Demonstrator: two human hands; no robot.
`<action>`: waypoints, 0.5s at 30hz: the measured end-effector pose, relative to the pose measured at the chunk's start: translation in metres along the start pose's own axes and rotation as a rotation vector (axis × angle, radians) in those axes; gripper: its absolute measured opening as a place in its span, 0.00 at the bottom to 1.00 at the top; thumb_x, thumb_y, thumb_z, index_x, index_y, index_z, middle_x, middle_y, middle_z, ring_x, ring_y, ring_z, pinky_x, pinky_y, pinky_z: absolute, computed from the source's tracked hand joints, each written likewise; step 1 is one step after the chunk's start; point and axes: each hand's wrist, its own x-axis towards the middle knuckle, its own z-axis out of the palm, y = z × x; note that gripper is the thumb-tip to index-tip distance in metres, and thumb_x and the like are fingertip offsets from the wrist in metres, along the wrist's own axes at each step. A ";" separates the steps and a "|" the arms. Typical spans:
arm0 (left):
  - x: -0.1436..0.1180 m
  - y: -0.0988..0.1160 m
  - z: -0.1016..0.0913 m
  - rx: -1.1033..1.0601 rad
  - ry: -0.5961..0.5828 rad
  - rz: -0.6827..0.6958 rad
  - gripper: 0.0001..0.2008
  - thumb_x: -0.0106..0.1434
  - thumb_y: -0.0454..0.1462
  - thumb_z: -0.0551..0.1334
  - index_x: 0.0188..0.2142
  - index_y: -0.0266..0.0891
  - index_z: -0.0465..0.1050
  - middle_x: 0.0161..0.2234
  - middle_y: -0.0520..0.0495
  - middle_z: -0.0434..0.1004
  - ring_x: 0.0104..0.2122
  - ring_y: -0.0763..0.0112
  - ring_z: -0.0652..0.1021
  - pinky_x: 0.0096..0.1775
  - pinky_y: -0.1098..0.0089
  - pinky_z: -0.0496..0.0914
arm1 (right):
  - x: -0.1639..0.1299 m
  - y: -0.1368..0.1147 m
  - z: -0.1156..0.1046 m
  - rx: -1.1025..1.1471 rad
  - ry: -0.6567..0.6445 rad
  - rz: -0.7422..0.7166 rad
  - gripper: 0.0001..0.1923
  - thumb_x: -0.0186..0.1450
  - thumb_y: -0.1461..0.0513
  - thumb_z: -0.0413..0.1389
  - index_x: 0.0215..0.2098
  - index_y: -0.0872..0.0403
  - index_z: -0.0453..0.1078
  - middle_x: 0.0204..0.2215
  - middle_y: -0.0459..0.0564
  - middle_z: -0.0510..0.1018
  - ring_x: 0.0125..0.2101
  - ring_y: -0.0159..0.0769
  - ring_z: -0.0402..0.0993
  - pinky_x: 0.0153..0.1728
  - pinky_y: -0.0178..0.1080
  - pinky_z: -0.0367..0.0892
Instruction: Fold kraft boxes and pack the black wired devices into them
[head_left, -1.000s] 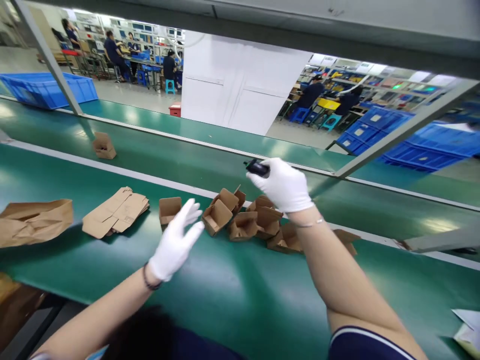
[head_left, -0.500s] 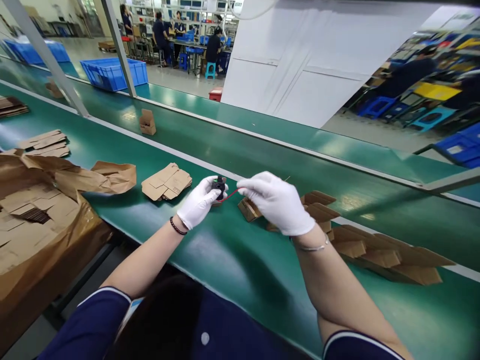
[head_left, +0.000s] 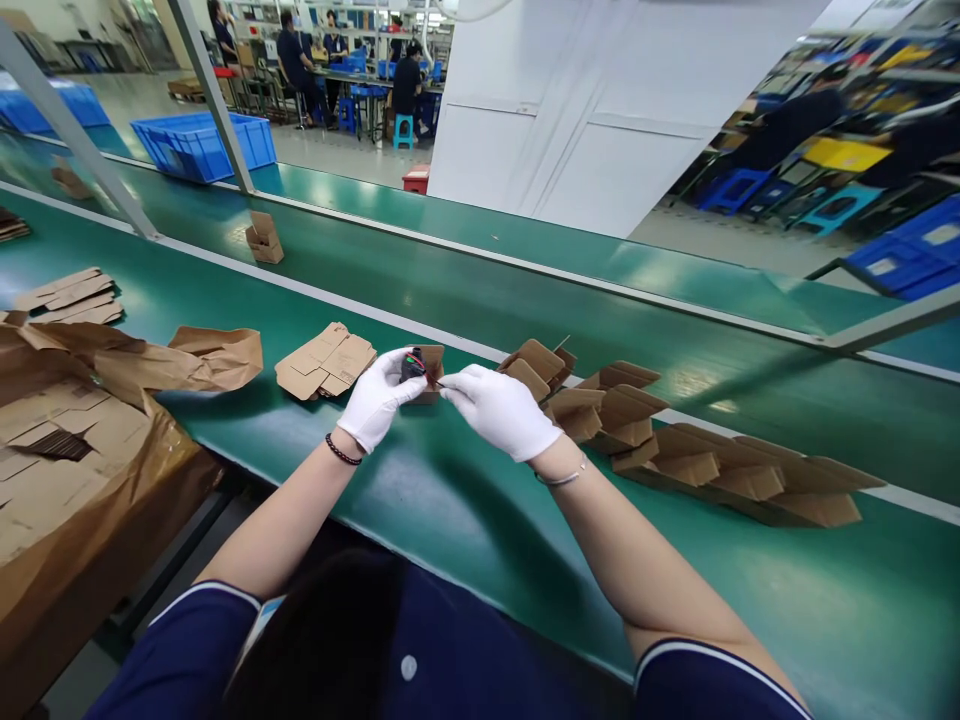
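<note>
My left hand (head_left: 375, 400), in a white glove, is closed around a small black part (head_left: 412, 367). Bits of red and green wire show on top of that part. Just to its right, my right hand (head_left: 499, 408), gloved too, pinches with thumb and forefinger the dark end of a wire (head_left: 441, 383); most of the wire is hidden. An open small cardboard box (head_left: 432, 360) stands directly behind the fingers, partly covered by them. Left of my left hand lies a stack of flat folded cartons (head_left: 326, 360).
Several opened small boxes (head_left: 697, 465) stand in a row on the right of the green conveyor table (head_left: 480, 530). A brown paper-lined carton of flat boxes (head_left: 82, 430) is at left. One open box (head_left: 265, 238) sits on the far belt, near a blue crate (head_left: 199, 147). People sit beyond.
My right hand has moved left and closer to the black part. The red wire that was stretched between my hands is now gathered at the part. The view has shifted slightly.
</note>
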 end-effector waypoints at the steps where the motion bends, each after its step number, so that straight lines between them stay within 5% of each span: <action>1: 0.002 -0.002 -0.002 0.066 0.045 0.014 0.27 0.57 0.42 0.70 0.55 0.35 0.70 0.50 0.36 0.77 0.50 0.56 0.79 0.53 0.52 0.73 | -0.006 -0.005 -0.003 -0.093 -0.016 -0.026 0.15 0.71 0.57 0.51 0.47 0.50 0.78 0.40 0.53 0.81 0.35 0.39 0.76 0.29 0.37 0.61; 5: 0.002 -0.001 0.005 0.558 0.097 0.130 0.21 0.56 0.34 0.68 0.51 0.38 0.74 0.48 0.39 0.77 0.49 0.55 0.78 0.54 0.53 0.72 | -0.011 -0.022 -0.022 -0.281 -0.042 -0.162 0.18 0.73 0.61 0.45 0.42 0.53 0.79 0.34 0.55 0.80 0.31 0.38 0.72 0.26 0.38 0.53; 8: -0.005 0.007 0.013 0.830 -0.060 0.207 0.18 0.57 0.30 0.65 0.48 0.43 0.77 0.42 0.44 0.78 0.46 0.56 0.78 0.51 0.55 0.74 | 0.002 -0.019 -0.029 -0.156 -0.007 -0.179 0.15 0.71 0.62 0.50 0.39 0.53 0.79 0.33 0.55 0.80 0.33 0.38 0.72 0.29 0.38 0.56; 13: -0.014 0.006 0.011 0.536 -0.271 0.212 0.39 0.56 0.32 0.67 0.66 0.46 0.60 0.45 0.46 0.79 0.45 0.60 0.79 0.51 0.59 0.74 | 0.021 0.011 -0.013 0.587 0.033 0.019 0.08 0.63 0.58 0.59 0.33 0.52 0.79 0.33 0.48 0.82 0.36 0.38 0.76 0.39 0.38 0.68; 15: -0.015 -0.001 0.006 0.361 -0.285 0.226 0.39 0.56 0.35 0.68 0.66 0.45 0.60 0.48 0.44 0.78 0.47 0.59 0.79 0.52 0.59 0.74 | 0.019 0.019 0.000 0.876 0.032 0.106 0.11 0.61 0.54 0.60 0.33 0.53 0.78 0.33 0.48 0.82 0.35 0.38 0.77 0.39 0.40 0.70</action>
